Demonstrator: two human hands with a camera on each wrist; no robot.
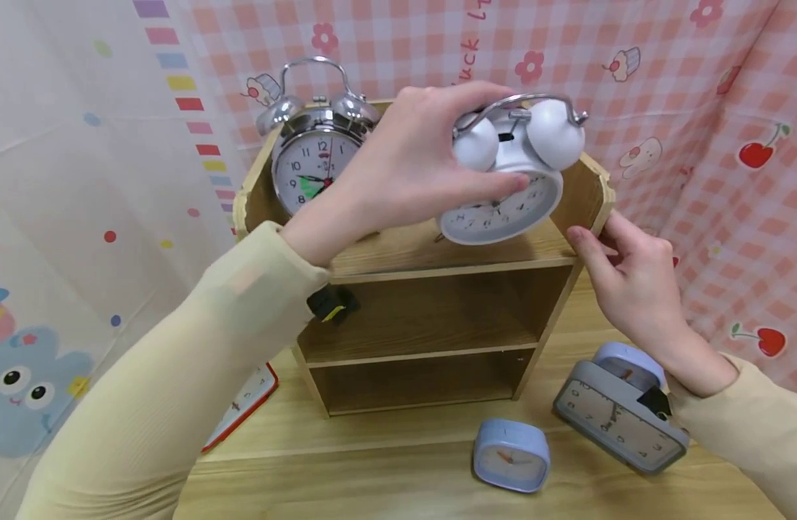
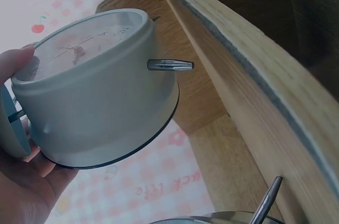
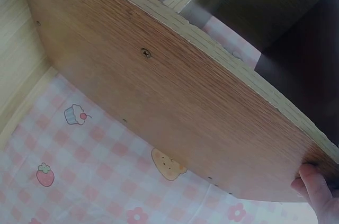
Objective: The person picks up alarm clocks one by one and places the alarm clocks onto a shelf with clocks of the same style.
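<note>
My left hand (image 1: 424, 159) grips a white twin-bell alarm clock (image 1: 524, 206) around its upper part, thumb across the front. The clock tilts face-up over the top shelf of a small wooden shelf unit (image 1: 437, 273). In the left wrist view, the white clock (image 2: 100, 102) shows a metal foot jutting from its side; whether the other foot touches the shelf cannot be told. On the shelf's left stands a silver twin-bell alarm clock (image 1: 320, 162), partly behind my forearm. My right hand (image 1: 639, 282) pinches the unit's right side panel (image 3: 159, 91) near its upper front edge.
A small blue clock (image 1: 511, 455) stands on the wooden table (image 1: 372, 469) in front. To the right, a grey rectangular clock (image 1: 619, 419) leans back near a lilac clock (image 1: 632, 359). A red-rimmed clock (image 1: 242, 412) lies left, partly hidden by my sleeve. Patterned curtains (image 1: 717, 238) surround the table.
</note>
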